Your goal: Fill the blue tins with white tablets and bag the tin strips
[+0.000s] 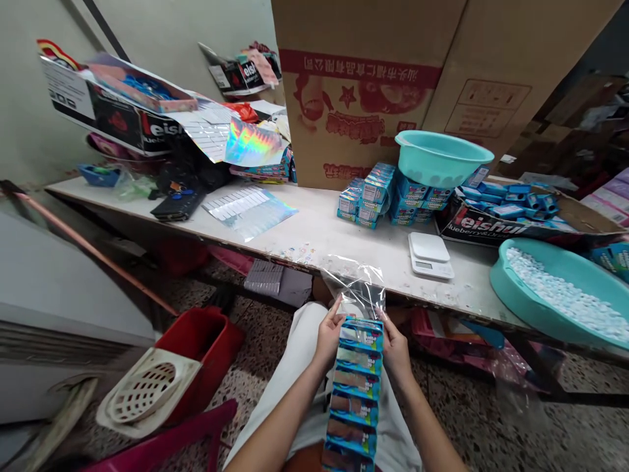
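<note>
A row of several small blue candy boxes (356,380) runs up from my lap between my forearms. Past its far end, clear plastic wrap (361,282) spreads out, crinkled and shiny, against the table edge. My left hand (329,333) closes on the wrap at the left corner of the farthest box. On the opposite side my right hand (394,341) pinches the wrap by that box's right corner. Whether the wrap is a bag around the whole row, I cannot tell.
On the table (314,223) stand stacked blue boxes (366,195), a white scale (431,255) and a turquoise basin (506,275) of white pieces. A turquoise basket (442,157) rests on more boxes before a tall carton (354,85). A red mop bucket (211,354) is on the floor.
</note>
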Demonstrator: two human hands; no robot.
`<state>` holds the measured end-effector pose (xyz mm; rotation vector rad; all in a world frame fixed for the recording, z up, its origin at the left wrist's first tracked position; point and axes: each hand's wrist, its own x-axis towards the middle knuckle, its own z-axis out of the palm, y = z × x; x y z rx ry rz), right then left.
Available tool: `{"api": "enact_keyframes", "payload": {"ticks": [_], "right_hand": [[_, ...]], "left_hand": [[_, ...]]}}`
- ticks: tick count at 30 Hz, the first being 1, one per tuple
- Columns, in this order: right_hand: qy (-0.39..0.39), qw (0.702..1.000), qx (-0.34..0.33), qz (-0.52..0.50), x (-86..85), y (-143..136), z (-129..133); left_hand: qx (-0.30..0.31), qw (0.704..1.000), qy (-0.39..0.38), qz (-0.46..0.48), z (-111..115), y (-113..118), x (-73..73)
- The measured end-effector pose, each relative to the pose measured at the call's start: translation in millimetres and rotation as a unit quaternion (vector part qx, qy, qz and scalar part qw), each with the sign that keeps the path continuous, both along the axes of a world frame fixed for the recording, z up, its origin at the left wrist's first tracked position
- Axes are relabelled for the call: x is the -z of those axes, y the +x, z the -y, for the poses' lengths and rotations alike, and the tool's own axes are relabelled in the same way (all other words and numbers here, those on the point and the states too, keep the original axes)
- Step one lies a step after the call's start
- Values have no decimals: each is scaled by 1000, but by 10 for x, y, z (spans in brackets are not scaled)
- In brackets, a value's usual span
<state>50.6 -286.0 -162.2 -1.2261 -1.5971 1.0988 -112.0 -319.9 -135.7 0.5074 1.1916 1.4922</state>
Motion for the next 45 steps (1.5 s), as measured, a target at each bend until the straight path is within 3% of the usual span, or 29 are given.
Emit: {"api": "enact_keyframes", "payload": {"ticks": [5,9,14,18,22,25,28,32,34,40,45], "right_hand": [[21,997,5,78,54,120,58],[59,983,6,174,172,192,63],[103,946,10,306,265,233,39],[184,915,86,349,248,249,41],[200,892,166,369,213,250,-15],[233,901,108,349,150,249,-97],[257,904,53,337,57,261,-156],[266,900,18,345,-56,281,-181],[259,904,12,340,-86,274,-191],[212,933,46,288,-118,199,-242],[178,949,50,254,-219,150,-267]], "left_hand": [[-6,990,23,-137,114,55,202],[17,963,20,-269,165,36,301],[41,898,23,-438,180,-34,292],[59,830,-18,-555,191,-55,303],[17,780,-30,-625,149,-63,368],[-15,742,17,-670,45,-90,313],[4,714,53,-698,-76,-145,140],[32,723,84,-685,-155,-233,-66],[44,748,90,-656,-165,-259,-113],[50,861,25,-506,-249,-238,-213],[56,886,-2,-460,-331,-238,-289]]}}
